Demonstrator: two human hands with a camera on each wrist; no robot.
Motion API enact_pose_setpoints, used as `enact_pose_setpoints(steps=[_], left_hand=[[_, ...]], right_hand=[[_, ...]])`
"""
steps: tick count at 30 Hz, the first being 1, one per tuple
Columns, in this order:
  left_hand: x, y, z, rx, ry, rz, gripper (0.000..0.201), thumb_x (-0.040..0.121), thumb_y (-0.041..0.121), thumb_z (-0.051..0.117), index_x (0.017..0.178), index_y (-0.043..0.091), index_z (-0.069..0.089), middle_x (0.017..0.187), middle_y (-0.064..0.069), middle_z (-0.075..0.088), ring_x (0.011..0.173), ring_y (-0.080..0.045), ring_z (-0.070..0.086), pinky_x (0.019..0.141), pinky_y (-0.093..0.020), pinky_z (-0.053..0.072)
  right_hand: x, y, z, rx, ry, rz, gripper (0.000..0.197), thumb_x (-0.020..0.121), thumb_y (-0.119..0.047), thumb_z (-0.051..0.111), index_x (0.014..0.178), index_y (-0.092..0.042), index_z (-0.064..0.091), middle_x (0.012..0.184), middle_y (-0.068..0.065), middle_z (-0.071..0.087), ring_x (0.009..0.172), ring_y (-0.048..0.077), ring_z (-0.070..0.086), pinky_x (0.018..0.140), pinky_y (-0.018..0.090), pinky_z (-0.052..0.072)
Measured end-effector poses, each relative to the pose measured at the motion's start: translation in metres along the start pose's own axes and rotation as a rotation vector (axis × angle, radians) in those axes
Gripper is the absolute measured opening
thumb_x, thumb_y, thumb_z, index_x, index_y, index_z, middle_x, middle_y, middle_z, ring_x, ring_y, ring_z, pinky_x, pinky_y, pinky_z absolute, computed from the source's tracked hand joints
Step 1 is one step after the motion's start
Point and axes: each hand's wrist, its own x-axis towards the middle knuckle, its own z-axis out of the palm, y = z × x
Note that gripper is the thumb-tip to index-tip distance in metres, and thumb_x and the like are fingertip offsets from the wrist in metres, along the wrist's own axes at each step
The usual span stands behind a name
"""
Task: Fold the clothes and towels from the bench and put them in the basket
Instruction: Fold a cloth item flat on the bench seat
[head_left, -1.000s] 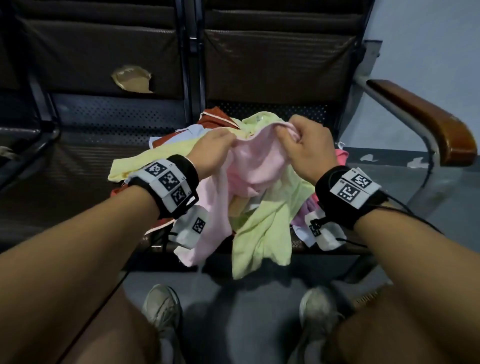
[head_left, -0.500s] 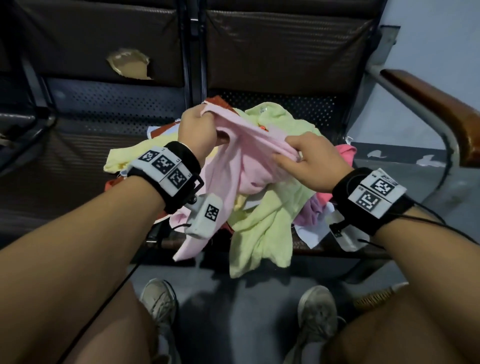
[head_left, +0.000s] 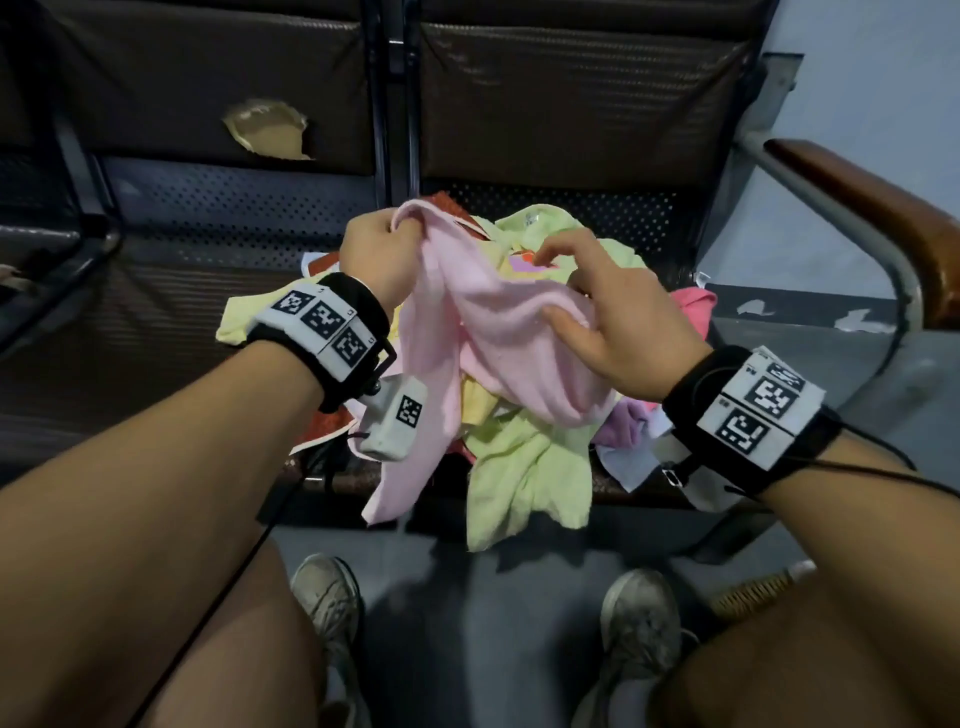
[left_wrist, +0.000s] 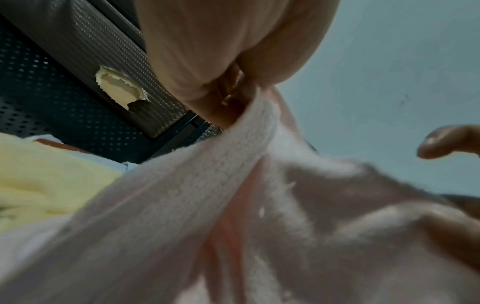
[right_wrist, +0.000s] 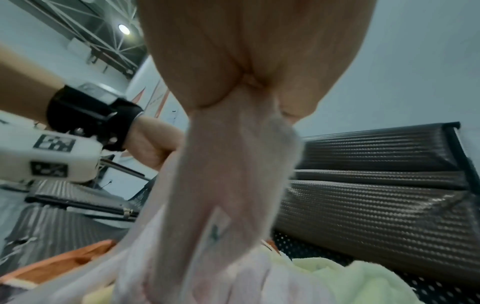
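Pink towel (head_left: 498, 332) stretches between both hands: left hand (head_left: 382, 249) grips its top edge, right hand (head_left: 618, 322) pinches its middle.

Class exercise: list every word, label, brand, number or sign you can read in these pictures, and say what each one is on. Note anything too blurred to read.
No readable words or numbers.
Wrist bands: black-and-white square code markers, patterns only, no letters.
Small white box under the left wrist: another code marker, no text.
Tag on the pink towel: a dark mark, too blurred to read.
Wall behind the bench: orange graphic, no letters legible.
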Motion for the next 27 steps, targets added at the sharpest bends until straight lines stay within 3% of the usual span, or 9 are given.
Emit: enact_pose_setpoints(steps=[2, 4, 7, 10, 12, 16, 20, 24, 27], left_hand=[[-0.007, 0.005, 0.002, -0.073, -0.062, -0.051, 0.020, 0.087, 0.006, 0.046, 0.084, 0.000, 0.065, 0.077, -0.014, 0.050, 0.070, -0.024, 0.046, 0.063, -0.036, 0.038], [-0.013, 0.012, 0.005, -0.189, -0.115, -0.126, 0.021, 0.090, 0.000, 0.047, 0.095, -0.006, 0.067, 0.080, -0.014, 0.062, 0.066, -0.025, 0.059, 0.060, -0.030, 0.050], [-0.028, 0.024, 0.013, -0.391, -0.193, -0.199, 0.017, 0.096, -0.002, 0.047, 0.096, -0.001, 0.064, 0.066, -0.005, 0.064, 0.051, -0.012, 0.061, 0.050, -0.023, 0.051], [-0.044, 0.032, 0.022, -0.484, -0.325, -0.211, 0.017, 0.098, -0.001, 0.045, 0.099, 0.001, 0.062, 0.061, -0.001, 0.063, 0.047, -0.007, 0.060, 0.053, -0.021, 0.052], [-0.050, 0.035, 0.025, -0.491, -0.386, -0.165, 0.019, 0.098, -0.002, 0.045, 0.103, 0.000, 0.063, 0.068, -0.002, 0.065, 0.052, -0.007, 0.061, 0.055, -0.020, 0.052], [-0.042, 0.032, 0.017, -0.472, -0.245, -0.088, 0.026, 0.094, -0.007, 0.050, 0.117, -0.005, 0.063, 0.097, -0.016, 0.067, 0.081, -0.020, 0.066, 0.069, -0.026, 0.058], [-0.026, 0.018, 0.004, -0.427, -0.093, -0.039, 0.023, 0.095, -0.006, 0.049, 0.102, 0.004, 0.069, 0.089, -0.011, 0.069, 0.077, -0.017, 0.068, 0.069, -0.027, 0.057], [-0.010, 0.010, -0.006, -0.369, 0.085, -0.094, 0.017, 0.098, 0.003, 0.049, 0.100, 0.011, 0.063, 0.083, -0.007, 0.064, 0.066, -0.017, 0.061, 0.055, -0.023, 0.053], [-0.008, 0.015, -0.004, -0.343, 0.081, -0.180, 0.009, 0.098, 0.012, 0.054, 0.102, 0.015, 0.061, 0.078, -0.002, 0.058, 0.059, -0.014, 0.050, 0.044, -0.020, 0.039]], right_hand=[[-0.001, -0.002, 0.007, 0.000, -0.043, -0.043, 0.027, 0.098, -0.014, 0.051, 0.125, -0.017, 0.051, 0.060, -0.007, 0.048, 0.055, 0.019, 0.050, 0.061, 0.042, 0.047], [0.001, -0.006, 0.013, -0.024, -0.140, -0.058, 0.024, 0.094, -0.012, 0.047, 0.109, -0.019, 0.064, 0.068, -0.005, 0.062, 0.063, 0.019, 0.058, 0.069, 0.041, 0.051], [0.005, -0.010, 0.029, -0.027, -0.217, 0.062, 0.032, 0.088, -0.026, 0.044, 0.088, -0.020, 0.075, 0.082, -0.003, 0.073, 0.079, 0.020, 0.065, 0.077, 0.035, 0.051], [0.010, -0.010, 0.048, -0.009, -0.177, 0.238, 0.049, 0.091, -0.056, 0.049, 0.063, -0.018, 0.061, 0.062, 0.001, 0.061, 0.064, 0.024, 0.057, 0.058, 0.034, 0.037], [0.013, -0.007, 0.057, -0.002, -0.194, 0.322, 0.056, 0.091, -0.061, 0.053, 0.054, -0.019, 0.050, 0.055, 0.001, 0.053, 0.059, 0.024, 0.053, 0.054, 0.034, 0.033], [0.010, 0.008, 0.060, -0.021, -0.376, 0.373, 0.043, 0.093, -0.030, 0.061, 0.059, -0.008, 0.048, 0.061, 0.009, 0.049, 0.064, 0.028, 0.048, 0.053, 0.035, 0.030], [0.010, 0.022, 0.047, -0.101, -0.463, 0.392, 0.036, 0.088, -0.025, 0.064, 0.058, -0.007, 0.054, 0.057, 0.007, 0.044, 0.057, 0.024, 0.043, 0.050, 0.031, 0.031], [0.017, 0.043, 0.022, -0.099, -0.165, 0.481, 0.041, 0.096, -0.019, 0.049, 0.057, -0.009, 0.046, 0.056, 0.010, 0.042, 0.055, 0.026, 0.042, 0.056, 0.033, 0.031], [0.020, 0.054, 0.007, -0.021, 0.122, 0.472, 0.032, 0.098, -0.014, 0.043, 0.074, -0.001, 0.059, 0.068, 0.012, 0.054, 0.065, 0.027, 0.048, 0.062, 0.035, 0.033]])
